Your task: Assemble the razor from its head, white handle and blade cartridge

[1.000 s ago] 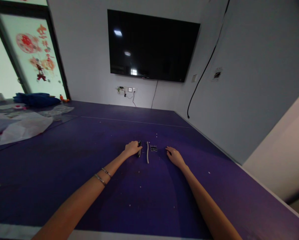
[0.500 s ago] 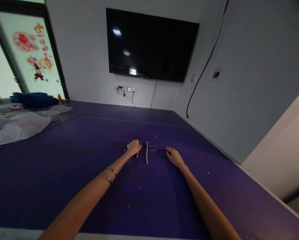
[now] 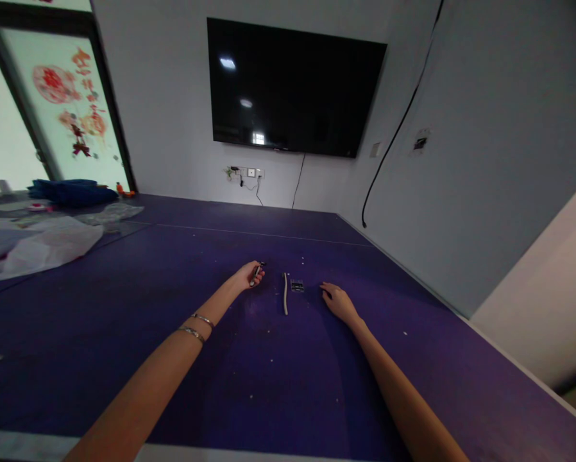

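My left hand (image 3: 250, 276) is turned partly palm up, fingers curled round a small hand tool (image 3: 256, 276) with dark and pale parts and a dark tip. Its exact kind is too small to make out. To its right, a pale, slightly bent piece of cable (image 3: 285, 295) lies on the purple surface. Beside the cable is a small clear-and-dark piece (image 3: 297, 286), which looks like a plastic part. My right hand (image 3: 337, 301) rests palm down on the surface, right of these things, with nothing in it and its fingers loosely apart.
White scraps dot the purple tabletop (image 3: 182, 385). Plastic bags (image 3: 57, 244) and dark blue cloth (image 3: 71, 192) lie at the left. A television (image 3: 292, 90) hangs on the back wall. A black cable (image 3: 394, 138) dangles down the right wall.
My left hand has moved left, away from the pale cable, and turned its palm upward with the small tool in it. My right hand stays in place.
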A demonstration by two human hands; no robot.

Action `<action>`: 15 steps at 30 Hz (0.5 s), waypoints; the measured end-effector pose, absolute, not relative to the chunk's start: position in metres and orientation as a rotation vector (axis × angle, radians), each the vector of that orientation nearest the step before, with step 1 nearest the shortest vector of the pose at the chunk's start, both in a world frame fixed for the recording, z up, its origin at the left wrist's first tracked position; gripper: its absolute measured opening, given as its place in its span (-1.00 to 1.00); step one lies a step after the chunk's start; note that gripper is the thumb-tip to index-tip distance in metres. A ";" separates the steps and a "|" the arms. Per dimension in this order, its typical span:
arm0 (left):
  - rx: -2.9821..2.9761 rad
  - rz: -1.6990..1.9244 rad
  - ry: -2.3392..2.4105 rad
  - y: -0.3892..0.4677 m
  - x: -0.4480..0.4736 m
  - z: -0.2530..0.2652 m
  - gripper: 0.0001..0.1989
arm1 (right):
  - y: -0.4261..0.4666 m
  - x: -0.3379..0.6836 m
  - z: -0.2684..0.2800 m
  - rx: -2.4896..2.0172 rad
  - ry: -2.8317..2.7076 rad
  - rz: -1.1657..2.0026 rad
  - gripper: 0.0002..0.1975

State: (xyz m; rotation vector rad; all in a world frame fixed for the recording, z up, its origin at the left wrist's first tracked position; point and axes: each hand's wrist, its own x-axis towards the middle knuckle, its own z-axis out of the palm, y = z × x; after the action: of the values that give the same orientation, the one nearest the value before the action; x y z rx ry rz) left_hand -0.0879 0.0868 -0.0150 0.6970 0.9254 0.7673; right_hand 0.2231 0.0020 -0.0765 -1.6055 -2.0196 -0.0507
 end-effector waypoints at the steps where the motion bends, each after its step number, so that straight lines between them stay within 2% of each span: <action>1: 0.678 0.755 0.921 0.086 -0.089 -0.015 -0.80 | 0.002 0.223 -0.077 -1.605 -2.017 -0.050 -0.63; 15: 0.631 0.644 1.036 0.078 -0.084 -0.018 -0.69 | 0.002 0.223 -0.076 -1.600 -2.010 -0.029 -0.65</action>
State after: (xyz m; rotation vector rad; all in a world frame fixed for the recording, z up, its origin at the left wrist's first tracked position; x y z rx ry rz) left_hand -0.0835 0.0777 -0.0184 0.6312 1.0356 0.6439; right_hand 0.2225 0.0017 -0.0756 -1.6000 -2.0099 -0.0288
